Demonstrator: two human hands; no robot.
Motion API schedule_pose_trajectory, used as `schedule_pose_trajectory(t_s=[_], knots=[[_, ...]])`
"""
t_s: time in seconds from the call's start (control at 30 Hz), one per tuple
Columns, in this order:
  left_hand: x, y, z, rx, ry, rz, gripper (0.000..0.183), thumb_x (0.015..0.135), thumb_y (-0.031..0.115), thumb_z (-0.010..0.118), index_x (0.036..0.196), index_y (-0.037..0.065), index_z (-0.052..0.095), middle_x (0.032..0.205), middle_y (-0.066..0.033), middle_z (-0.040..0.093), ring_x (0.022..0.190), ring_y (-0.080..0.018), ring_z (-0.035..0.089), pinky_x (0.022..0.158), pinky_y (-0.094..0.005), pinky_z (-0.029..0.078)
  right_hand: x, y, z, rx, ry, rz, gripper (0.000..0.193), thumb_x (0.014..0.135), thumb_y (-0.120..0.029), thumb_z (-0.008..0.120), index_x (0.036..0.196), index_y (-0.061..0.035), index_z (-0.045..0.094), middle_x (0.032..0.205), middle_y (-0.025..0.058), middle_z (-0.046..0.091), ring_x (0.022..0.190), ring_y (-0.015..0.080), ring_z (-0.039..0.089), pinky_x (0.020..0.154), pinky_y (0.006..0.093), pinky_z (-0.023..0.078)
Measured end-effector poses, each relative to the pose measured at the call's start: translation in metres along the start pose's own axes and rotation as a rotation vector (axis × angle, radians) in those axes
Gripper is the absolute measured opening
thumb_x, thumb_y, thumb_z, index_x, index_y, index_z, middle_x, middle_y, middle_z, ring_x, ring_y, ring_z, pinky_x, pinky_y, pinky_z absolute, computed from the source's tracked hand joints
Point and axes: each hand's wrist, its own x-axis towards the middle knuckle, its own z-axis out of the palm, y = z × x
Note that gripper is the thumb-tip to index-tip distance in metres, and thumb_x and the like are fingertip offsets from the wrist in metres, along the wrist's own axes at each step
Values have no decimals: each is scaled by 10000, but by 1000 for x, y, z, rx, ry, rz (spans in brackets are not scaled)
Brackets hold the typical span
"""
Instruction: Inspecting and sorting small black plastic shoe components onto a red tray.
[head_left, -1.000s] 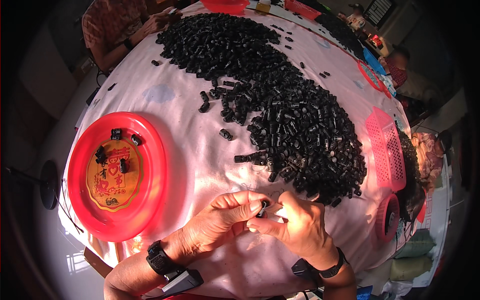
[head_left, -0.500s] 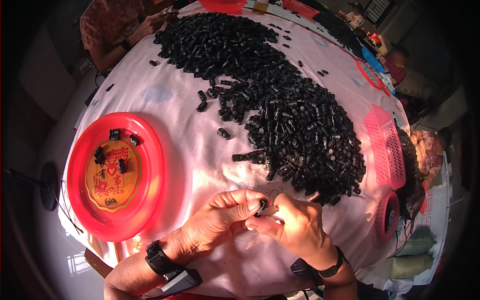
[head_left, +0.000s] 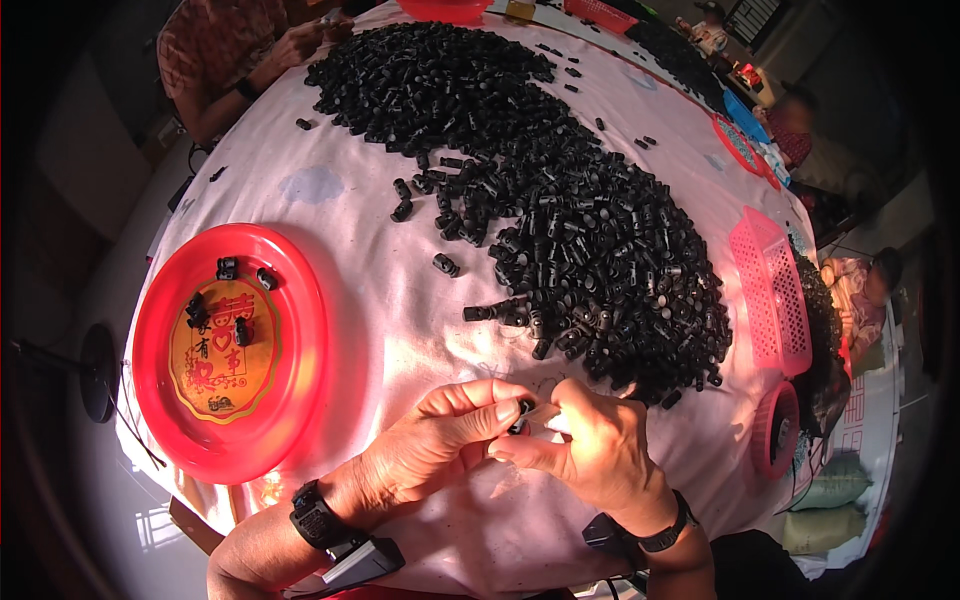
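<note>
My left hand [head_left: 440, 435] pinches a small black barrel-shaped part [head_left: 522, 412] between thumb and forefinger, just above the cloth. My right hand [head_left: 600, 450] is close beside it, thumb and curled fingers turned toward the part. Something pale and thin [head_left: 550, 424] shows between those fingers; its kind cannot be made out. Beyond both hands spreads a large heap of similar black parts [head_left: 610, 260]. To the left lies a red round plate [head_left: 300, 400] with several black parts on it, one of them a black piece [head_left: 241, 332] near its middle.
A pale pink cloth [head_left: 400, 350] covers the table. At the right edge stand a pink perforated basket [head_left: 762, 290] and a round pink container [head_left: 768, 450]. Across the table, another person's arm [head_left: 250, 85] reaches the heap's far left. Other people sit farther right.
The right hand's fingers have lifted slightly and opened a little from the part, showing more of the pale thing. The left hand keeps its pinch in nearly the same place.
</note>
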Motion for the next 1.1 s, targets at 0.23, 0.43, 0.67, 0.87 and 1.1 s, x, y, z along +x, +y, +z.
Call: schedule_pose_trajectory(t_s=[0.23, 0.43, 0.67, 0.87, 1.1], knots=[[-1, 1, 3, -30, 33, 4, 256, 961, 183, 639, 1181, 53, 653, 1099, -25, 683, 980, -128, 641, 931, -321, 516, 2, 1, 2, 24, 19, -15, 464, 745, -418, 838, 783, -34, 581, 650, 106, 668, 600, 274, 698, 499, 354, 520], [0, 0, 6, -6, 80, 0, 245, 962, 175, 638, 1177, 60, 654, 1087, -16, 683, 958, -119, 639, 914, -316, 519, 2, 3, 2, 13, 19, -12, 450, 761, -437, 820, 746, -51, 588, 606, 94, 643, 569, 264, 691, 489, 349, 519], [0, 0, 4, -3, 51, -34, 234, 966, 172, 635, 1175, 69, 657, 1066, -1, 683, 941, -108, 642, 906, -301, 514, 1, 3, -2, -23, 39, -52, 414, 779, -427, 812, 774, -65, 611, 668, 65, 665, 563, 212, 684, 468, 313, 518], [-4, 1, 10, 9, 118, -5, 224, 964, 177, 638, 1161, 72, 662, 1040, -2, 686, 938, -114, 650, 911, -295, 516, 4, 4, 6, 4, 69, -105, 482, 760, -465, 814, 706, -53, 569, 598, 91, 632, 536, 247, 674, 462, 340, 508], [-1, -1, 3, -24, 71, -8, 230, 959, 177, 645, 1159, 65, 665, 1062, -25, 695, 950, -121, 650, 919, -299, 515, 4, 3, 3, 31, 78, -53, 455, 778, -440, 804, 704, -51, 578, 601, 98, 636, 538, 248, 674, 458, 343, 507]])
